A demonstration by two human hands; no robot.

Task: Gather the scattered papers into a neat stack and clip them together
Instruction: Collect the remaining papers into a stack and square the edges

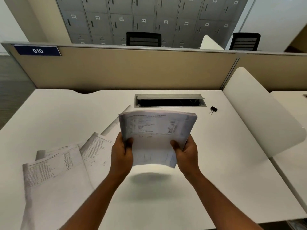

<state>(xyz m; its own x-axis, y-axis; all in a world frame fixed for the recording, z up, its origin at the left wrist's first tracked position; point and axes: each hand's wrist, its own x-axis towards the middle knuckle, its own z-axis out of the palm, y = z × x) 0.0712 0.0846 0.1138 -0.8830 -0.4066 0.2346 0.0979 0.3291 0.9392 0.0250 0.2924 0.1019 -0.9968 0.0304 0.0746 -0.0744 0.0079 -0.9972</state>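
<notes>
A thick stack of printed papers (156,130) is held up above the white desk (216,163), casting a shadow below it. My left hand (122,155) grips the stack's left edge, thumb on the top sheet. My right hand (186,151) grips its right edge the same way. Several loose printed sheets (54,165) lie fanned across the desk to the left, overlapping each other. A black binder clip (213,110) lies on the desk at the back right, apart from both hands.
An open cable slot (170,100) with a raised metal flap is set into the desk behind the stack. A beige partition (124,70) closes the back; a white curved divider (259,113) bounds the right side. Chairs and grey lockers stand beyond.
</notes>
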